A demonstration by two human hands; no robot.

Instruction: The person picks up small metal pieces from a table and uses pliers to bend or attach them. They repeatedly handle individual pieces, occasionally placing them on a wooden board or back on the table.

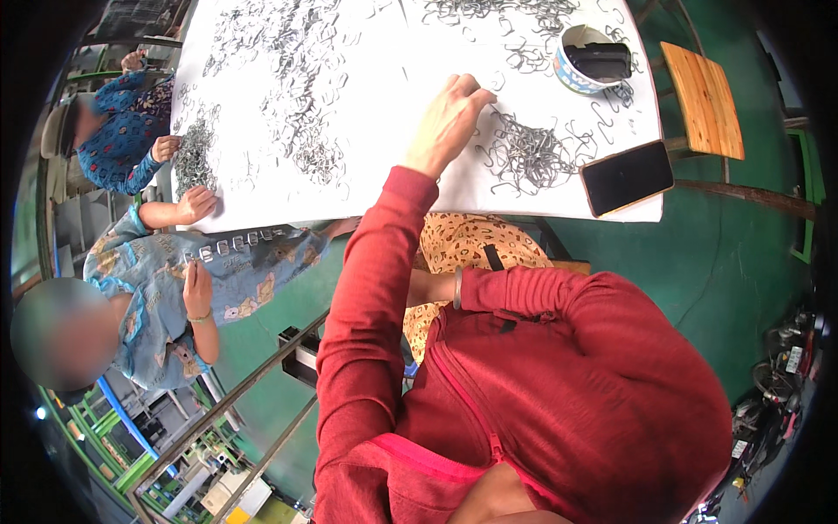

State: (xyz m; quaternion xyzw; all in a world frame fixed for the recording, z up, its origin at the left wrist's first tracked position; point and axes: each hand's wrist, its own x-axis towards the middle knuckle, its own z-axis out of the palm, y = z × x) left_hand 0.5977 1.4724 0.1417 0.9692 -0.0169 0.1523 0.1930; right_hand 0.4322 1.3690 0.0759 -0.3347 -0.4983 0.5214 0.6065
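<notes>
My left hand point(449, 122) reaches over the white tabletop point(410, 96), its fingers curled and pressed together. Whatever they may hold is too small to make out. Just right of it lies a pile of small dark bent wire hooks point(534, 155), with loose ones scattered around its edges. My right hand point(426, 288) rests low over my orange patterned garment point(480, 237), below the table's front edge. A bracelet circles that wrist. The red left sleeve covers its fingers, so their state is hidden.
A paper tub point(576, 79) with dark blocks stands back right; a black phone point(627, 178) lies at the right corner. More wire hooks point(305, 96) spread across the left. Two co-workers sit left, a co-worker's hand point(197, 204) at the edge. A wooden stool point(703, 100) stands right.
</notes>
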